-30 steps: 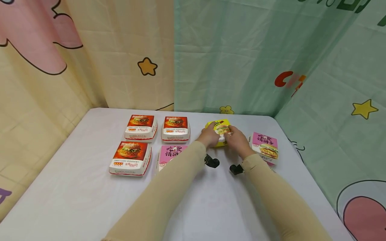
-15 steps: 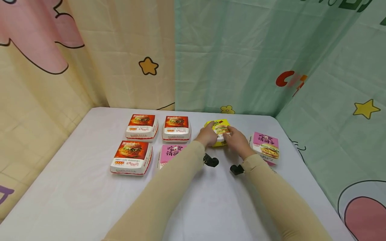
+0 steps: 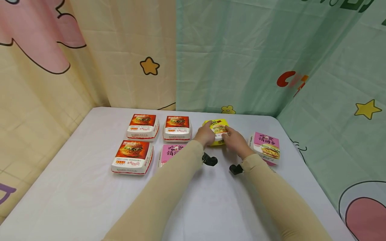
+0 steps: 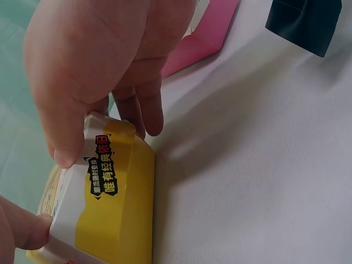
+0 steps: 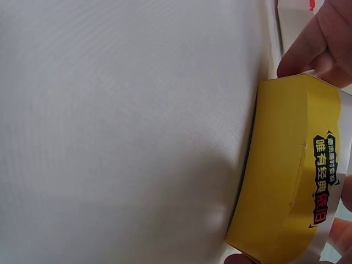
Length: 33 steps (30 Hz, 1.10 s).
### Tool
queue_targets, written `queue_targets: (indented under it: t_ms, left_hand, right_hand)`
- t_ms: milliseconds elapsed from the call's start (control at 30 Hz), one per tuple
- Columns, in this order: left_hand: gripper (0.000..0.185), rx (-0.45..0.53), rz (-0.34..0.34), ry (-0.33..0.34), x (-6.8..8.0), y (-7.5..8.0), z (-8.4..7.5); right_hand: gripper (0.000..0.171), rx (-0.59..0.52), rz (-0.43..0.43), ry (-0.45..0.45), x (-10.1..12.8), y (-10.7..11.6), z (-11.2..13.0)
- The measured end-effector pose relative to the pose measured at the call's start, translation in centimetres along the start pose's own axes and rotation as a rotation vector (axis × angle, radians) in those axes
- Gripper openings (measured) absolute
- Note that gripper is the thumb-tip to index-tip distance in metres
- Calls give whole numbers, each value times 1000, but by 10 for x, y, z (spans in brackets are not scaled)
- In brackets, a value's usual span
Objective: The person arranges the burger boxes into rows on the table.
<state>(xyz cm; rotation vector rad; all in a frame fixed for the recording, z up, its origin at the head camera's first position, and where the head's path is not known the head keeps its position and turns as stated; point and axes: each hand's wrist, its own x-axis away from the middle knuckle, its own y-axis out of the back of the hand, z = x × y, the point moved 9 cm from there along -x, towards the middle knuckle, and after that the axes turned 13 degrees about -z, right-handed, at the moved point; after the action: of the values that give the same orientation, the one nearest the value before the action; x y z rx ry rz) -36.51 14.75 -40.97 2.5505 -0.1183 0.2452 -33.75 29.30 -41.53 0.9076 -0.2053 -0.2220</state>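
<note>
Two hands on one yellow burger box (image 3: pixel 217 131): left hand (image 3: pixel 205 135) with fingers curled over its near-left edge, thumb and fingertips (image 4: pixel 65 144) pinching the lid rim in the left wrist view; right hand (image 3: pixel 236 141) with fingers closed on its right side. Box flat on the white table (image 3: pixel 75 194), in the back row at 12 o'clock from the wrists, lid apparently shut. At 9 o'clock, two red burger boxes (image 3: pixel 177 128) in the same row, a third red one (image 3: pixel 133 156) nearer, beside a pink box (image 3: pixel 169 151) partly hidden by the left sleeve. At 3 o'clock, a second pink box (image 3: pixel 266 147), apart from the rest. Judged: arranging partly done, yellow box not yet released, far pink box unplaced. Right fingers mostly cut off in the right wrist view; box contents unseen.
</note>
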Motion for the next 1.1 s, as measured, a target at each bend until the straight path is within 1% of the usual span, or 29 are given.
queue_targets:
  t_ms: [233, 367, 600, 700, 900, 1100]
  left_hand:
    - [74, 19, -20, 2, -2, 6, 2]
    - [73, 39, -20, 5, -2, 8, 3]
    - [72, 68, -56, 26, -2, 12, 6]
    - [73, 80, -62, 37, -3, 12, 8]
    - [76, 75, -58, 46, -5, 11, 11]
    - [76, 64, -73, 33, -8, 14, 13]
  right_hand:
    - [68, 3, 28, -11, 1, -4, 5]
    - [68, 7, 20, -12, 3, -5, 7]
    - [68, -8, 4, 0, 1, -7, 10]
    - [68, -11, 0, 5, -1, -9, 10]
    - [68, -21, -12, 23, -3, -11, 12]
    - [69, -2, -26, 55, -4, -14, 17]
